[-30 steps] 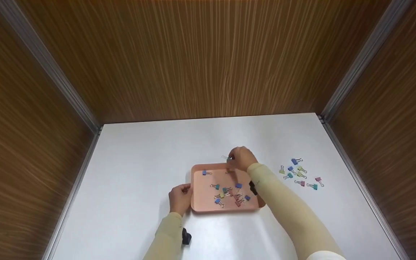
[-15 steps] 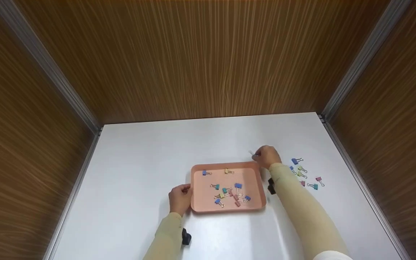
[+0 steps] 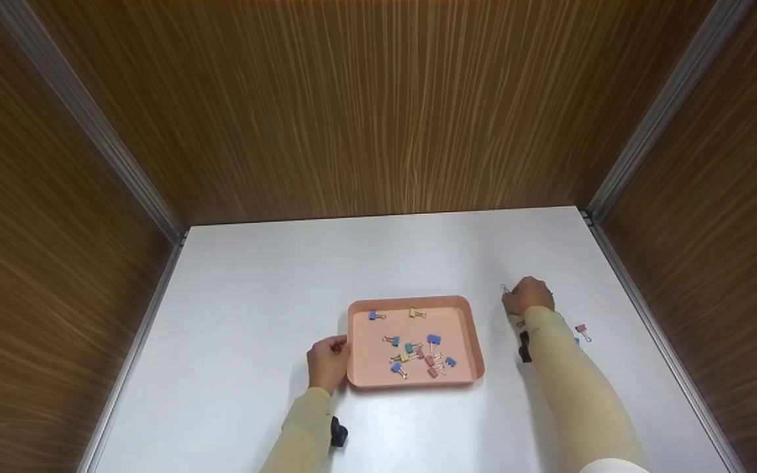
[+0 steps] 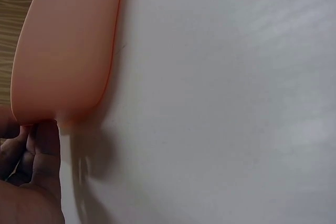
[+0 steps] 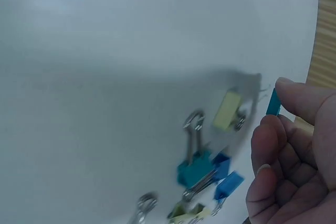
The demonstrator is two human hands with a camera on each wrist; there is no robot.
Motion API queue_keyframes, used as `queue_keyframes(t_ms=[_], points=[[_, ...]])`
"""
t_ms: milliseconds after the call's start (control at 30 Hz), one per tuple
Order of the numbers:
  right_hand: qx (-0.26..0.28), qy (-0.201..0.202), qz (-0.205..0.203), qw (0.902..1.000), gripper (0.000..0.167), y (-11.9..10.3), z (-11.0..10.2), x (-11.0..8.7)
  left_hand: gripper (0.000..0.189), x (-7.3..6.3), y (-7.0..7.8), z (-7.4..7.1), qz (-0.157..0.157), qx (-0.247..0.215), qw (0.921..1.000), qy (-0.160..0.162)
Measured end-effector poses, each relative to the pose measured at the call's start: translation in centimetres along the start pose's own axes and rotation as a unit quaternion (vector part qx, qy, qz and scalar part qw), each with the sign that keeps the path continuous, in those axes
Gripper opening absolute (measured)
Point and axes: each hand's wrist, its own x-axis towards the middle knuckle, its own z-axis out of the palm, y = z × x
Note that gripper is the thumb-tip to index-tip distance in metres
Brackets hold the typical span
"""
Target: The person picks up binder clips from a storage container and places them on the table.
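Note:
My left hand (image 3: 328, 363) grips the left edge of a shallow pink tray (image 3: 411, 383), thumb and fingers at its wall in the left wrist view. Inside the tray lie several binder clips, among them a blue one (image 3: 372, 315), a yellow one (image 3: 414, 313) and a teal one (image 3: 395, 341). To the right of the tray, my right hand (image 3: 528, 295) pinches a teal binder clip (image 5: 273, 103) between thumb and forefinger. Below it on the table, the right wrist view has another teal clip (image 5: 195, 170), a pale yellow one (image 5: 228, 110) and a blue one (image 5: 229, 185).
The white tabletop (image 3: 260, 282) is bounded by wood-grain panels (image 3: 378, 112) at the back and sides. A pink binder clip (image 3: 581, 328) lies near the table's right side. My right hand and sleeve (image 3: 569, 368) cover much of the loose clips there in the head view.
My right hand has moved from over the tray's back edge rightward to the loose clips, still holding the teal binder clip. The left hand and tray have stayed in place.

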Motion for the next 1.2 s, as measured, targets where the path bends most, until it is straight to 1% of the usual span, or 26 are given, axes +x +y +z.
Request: queue_keyframes(t_ms=[100, 167, 267, 367, 467, 600, 733, 800, 900, 1133, 1200], points=[[-0.008, 0.001, 0.014, 0.9999, 0.023, 0.6, -0.3, -0.1, 0.016, 0.0, 0.0, 0.0, 0.0, -0.001, 1.0, 0.0], [-0.008, 0.001, 0.014, 0.9999, 0.023, 0.8, -0.5, -0.3, 0.016, -0.1, 0.0, -0.1, 0.002, -0.003, 1.0, 0.001], [-0.01, 0.005, 0.012, 0.9999, 0.026, 1.2, -0.9, -0.6, 0.015, -0.2, 0.0, -0.1, 0.017, -0.002, 0.9998, 0.005], [-0.018, 0.013, 0.015, 0.9996, 0.027, 1.9, -0.9, -0.4, 0.015, -0.2, -0.1, 0.0, 0.029, 0.002, 0.9996, 0.006], [-0.025, 0.019, 0.023, 0.9992, 0.027, 2.7, -0.7, -0.1, 0.015, -0.1, -0.1, 0.0, 0.024, 0.005, 0.9997, 0.006], [-0.016, 0.021, 0.027, 0.9993, 0.028, 3.5, -0.6, 0.1, 0.015, 0.0, -0.1, 0.1, 0.02, 0.009, 0.9997, 0.008], [-0.014, 0.036, 0.023, 0.999, 0.034, 3.6, -0.8, -0.2, 0.016, 0.0, 0.1, 0.2, 0.012, 0.009, 0.9999, 0.005], [-0.012, 0.041, 0.017, 0.999, 0.038, 3.5, -1.1, -0.5, 0.016, 0.0, 0.1, 0.2, 0.008, 0.007, 0.9999, 0.003], [-0.007, 0.045, 0.012, 0.9989, 0.039, 3.1, -1.5, -0.7, 0.016, 0.0, 0.1, 0.2, 0.005, 0.004, 1.0, 0.003], [0.015, 0.065, 0.001, 0.9977, 0.037, 1.6, -2.2, -1.0, 0.015, 0.0, 0.0, 0.3, 0.013, 0.0, 0.9999, 0.006], [0.024, 0.07, -0.009, 0.9972, 0.038, 1.0, -2.3, -1.0, 0.015, 0.0, 0.1, 0.3, 0.016, -0.005, 0.9998, 0.007]])
